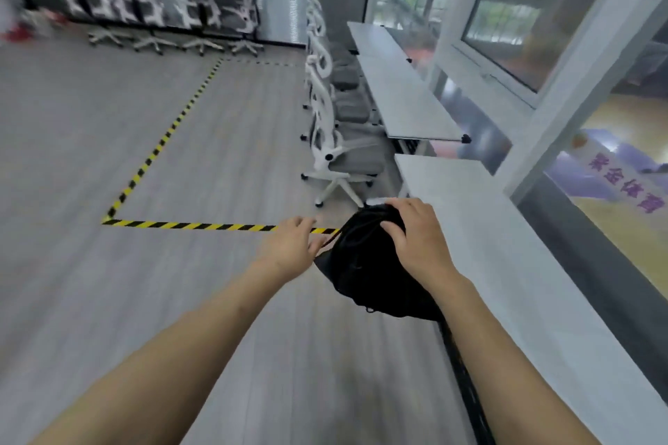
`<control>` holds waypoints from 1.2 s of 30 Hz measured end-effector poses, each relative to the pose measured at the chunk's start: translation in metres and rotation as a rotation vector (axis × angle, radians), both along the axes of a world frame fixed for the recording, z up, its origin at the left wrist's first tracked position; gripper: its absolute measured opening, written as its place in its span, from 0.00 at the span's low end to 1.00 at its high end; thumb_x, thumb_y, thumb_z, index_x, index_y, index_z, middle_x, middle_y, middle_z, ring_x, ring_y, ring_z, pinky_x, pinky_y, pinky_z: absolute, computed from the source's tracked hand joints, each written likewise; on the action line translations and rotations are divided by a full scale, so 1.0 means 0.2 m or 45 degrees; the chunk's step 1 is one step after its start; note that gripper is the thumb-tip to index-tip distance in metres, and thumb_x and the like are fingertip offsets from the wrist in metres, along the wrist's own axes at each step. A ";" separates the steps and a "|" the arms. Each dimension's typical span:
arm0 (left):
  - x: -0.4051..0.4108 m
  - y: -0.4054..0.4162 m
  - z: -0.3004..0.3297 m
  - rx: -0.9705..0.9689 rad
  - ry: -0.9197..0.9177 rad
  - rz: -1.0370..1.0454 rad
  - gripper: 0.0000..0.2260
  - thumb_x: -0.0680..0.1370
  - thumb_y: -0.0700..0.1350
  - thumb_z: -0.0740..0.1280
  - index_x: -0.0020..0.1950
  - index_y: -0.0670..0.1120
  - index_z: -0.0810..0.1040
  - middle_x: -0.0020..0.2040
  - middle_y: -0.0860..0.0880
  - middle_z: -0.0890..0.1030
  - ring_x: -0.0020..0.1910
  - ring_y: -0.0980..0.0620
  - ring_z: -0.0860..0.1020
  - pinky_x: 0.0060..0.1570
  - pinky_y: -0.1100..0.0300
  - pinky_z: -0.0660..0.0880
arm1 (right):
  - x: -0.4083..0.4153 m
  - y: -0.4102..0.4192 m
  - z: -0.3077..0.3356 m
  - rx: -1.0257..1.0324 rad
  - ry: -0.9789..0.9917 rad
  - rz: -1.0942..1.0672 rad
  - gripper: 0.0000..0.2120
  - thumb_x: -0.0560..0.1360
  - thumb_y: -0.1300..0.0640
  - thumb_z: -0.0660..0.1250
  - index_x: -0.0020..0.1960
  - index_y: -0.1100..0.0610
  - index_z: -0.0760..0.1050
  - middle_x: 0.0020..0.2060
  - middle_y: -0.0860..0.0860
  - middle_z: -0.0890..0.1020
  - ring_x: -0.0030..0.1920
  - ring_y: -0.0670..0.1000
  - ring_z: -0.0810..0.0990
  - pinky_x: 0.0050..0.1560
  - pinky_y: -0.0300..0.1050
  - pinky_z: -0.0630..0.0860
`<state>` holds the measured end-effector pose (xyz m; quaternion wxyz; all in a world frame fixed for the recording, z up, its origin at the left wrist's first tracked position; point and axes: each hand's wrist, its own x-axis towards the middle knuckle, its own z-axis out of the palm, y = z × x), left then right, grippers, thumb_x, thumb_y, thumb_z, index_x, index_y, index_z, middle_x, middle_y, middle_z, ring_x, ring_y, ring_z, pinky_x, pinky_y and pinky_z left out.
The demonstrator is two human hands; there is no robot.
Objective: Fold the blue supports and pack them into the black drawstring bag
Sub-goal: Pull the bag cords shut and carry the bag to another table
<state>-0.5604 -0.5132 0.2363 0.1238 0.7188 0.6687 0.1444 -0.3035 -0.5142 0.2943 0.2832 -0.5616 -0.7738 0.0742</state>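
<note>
The black drawstring bag [365, 264] hangs in the air in front of me, bulging and gathered at its top. My right hand [415, 238] grips the gathered top of the bag from the right. My left hand [289, 246] pinches the bag's black cord and its left edge. No blue supports show anywhere; what is inside the bag is hidden.
A long white table [506, 264] runs along the glass wall on my right. White office chairs [336, 163] stand beside more tables ahead. Yellow-black floor tape [188, 226] marks a square on the grey floor. More chairs [151, 0] line the far wall.
</note>
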 end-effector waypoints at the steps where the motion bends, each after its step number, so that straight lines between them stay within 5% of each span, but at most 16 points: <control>1: -0.17 -0.03 -0.01 -0.020 0.014 0.054 0.23 0.83 0.59 0.56 0.75 0.49 0.67 0.70 0.47 0.72 0.66 0.43 0.72 0.60 0.46 0.74 | -0.16 0.03 -0.03 0.005 -0.008 0.055 0.17 0.81 0.53 0.68 0.68 0.54 0.76 0.59 0.51 0.78 0.61 0.54 0.73 0.66 0.51 0.70; 13: -1.88 -0.60 -0.07 -0.147 0.168 0.781 0.21 0.83 0.59 0.54 0.71 0.49 0.70 0.65 0.47 0.75 0.62 0.43 0.75 0.54 0.45 0.77 | -2.03 0.13 -0.23 -0.067 0.007 0.715 0.14 0.81 0.53 0.68 0.66 0.54 0.77 0.58 0.50 0.79 0.59 0.54 0.74 0.62 0.49 0.72; 36: -4.23 -1.40 -0.06 -0.305 0.173 1.852 0.20 0.84 0.57 0.54 0.72 0.49 0.67 0.67 0.46 0.73 0.65 0.43 0.73 0.56 0.47 0.73 | -5.39 -0.05 -0.23 -0.138 0.062 1.768 0.14 0.81 0.56 0.66 0.65 0.52 0.76 0.59 0.47 0.79 0.60 0.55 0.75 0.59 0.49 0.72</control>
